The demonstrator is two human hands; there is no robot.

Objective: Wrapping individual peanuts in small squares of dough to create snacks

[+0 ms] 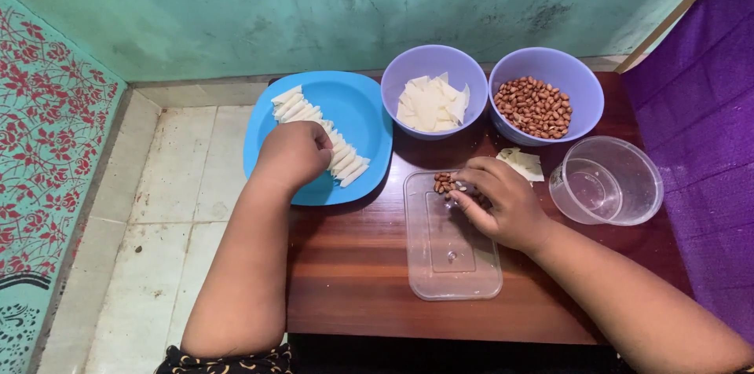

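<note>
Blue plate under my left hand; fingers curled onto folded white wrappers, tips hidden. Right hand over peanuts on clear lid, fingers bunched; grip unclear.

Left hand covered middle of folded wrapper row on blue plate; fingertips hidden. Right hand hid some peanuts; grip unclear.
</note>
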